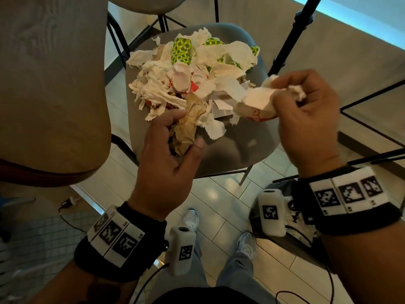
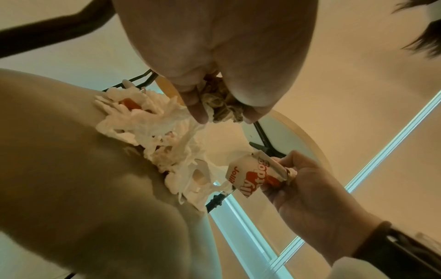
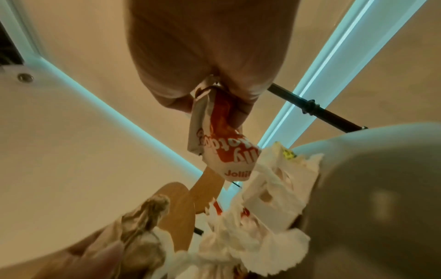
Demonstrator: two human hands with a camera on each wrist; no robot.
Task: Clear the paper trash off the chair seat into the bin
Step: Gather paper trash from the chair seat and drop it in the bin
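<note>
A heap of paper trash (image 1: pixel 192 69) (white tissues, green-dotted wrappers, red-and-white scraps) covers the grey chair seat (image 1: pixel 238 145). At the heap's near edge my left hand (image 1: pixel 186 130) grips a crumpled brown paper (image 1: pixel 194 108); the left wrist view shows this brown paper (image 2: pixel 222 105) pinched between thumb and fingers. My right hand (image 1: pixel 291 99) is raised at the seat's right edge. It holds a white-and-red hotdog box (image 1: pixel 258 106) together with a tissue wad; the right wrist view shows the box (image 3: pixel 222 143) hanging from the fingers. A black bin (image 1: pixel 285 185) stands on the floor under my right wrist.
A large beige chair back (image 1: pixel 54 84) rises close on the left. A black tripod leg (image 1: pixel 291 36) slants behind the seat, and a black table frame (image 1: pixel 372 99) runs along the right. My two feet (image 1: pixel 247 244) stand on the tiled floor, with cables nearby.
</note>
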